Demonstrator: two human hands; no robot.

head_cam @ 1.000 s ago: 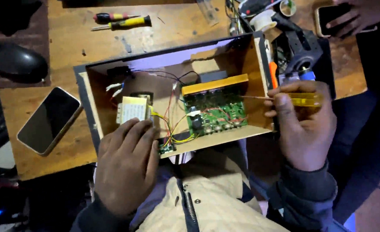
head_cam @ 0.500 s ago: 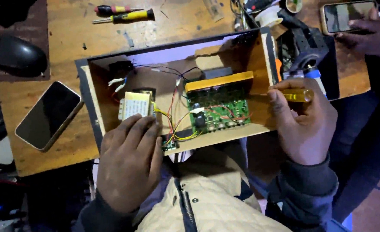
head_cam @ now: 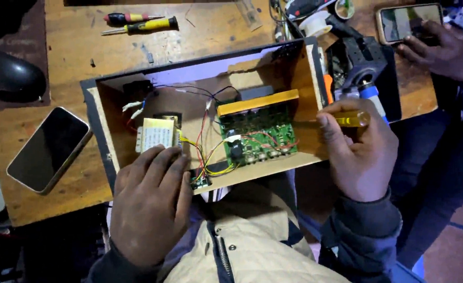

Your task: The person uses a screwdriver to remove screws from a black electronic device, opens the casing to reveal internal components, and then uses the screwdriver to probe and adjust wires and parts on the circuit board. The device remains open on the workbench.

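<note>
1. My left hand [head_cam: 150, 207] lies flat, fingers [head_cam: 161, 165] spread and closed on nothing, pressing on the near wall of the open wooden box [head_cam: 103, 112] that leans against my lap at the counter [head_cam: 210, 31] edge.
2. My fingertips there touch the near side of the pale transformer [head_cam: 157, 133] mounted inside the box.
3. My right hand [head_cam: 360, 152] is curled tight around the yellow screwdriver handle [head_cam: 353, 118], thumb on top, at the right end of the box.
4. The screwdriver's thin shaft [head_cam: 307, 124] points left toward the green circuit board [head_cam: 257, 133]; I cannot tell whether the tip touches it.
5. Red, yellow and black wires [head_cam: 208, 152] run between transformer and board.
6. On the counter, a dark phone [head_cam: 48, 149] lies left of the box, a black mouse [head_cam: 9, 76] beyond it, and two screwdrivers [head_cam: 142, 22] at the far edge.
7. At the top right another person's hand [head_cam: 446, 50] holds a lit phone [head_cam: 407, 22].
</note>
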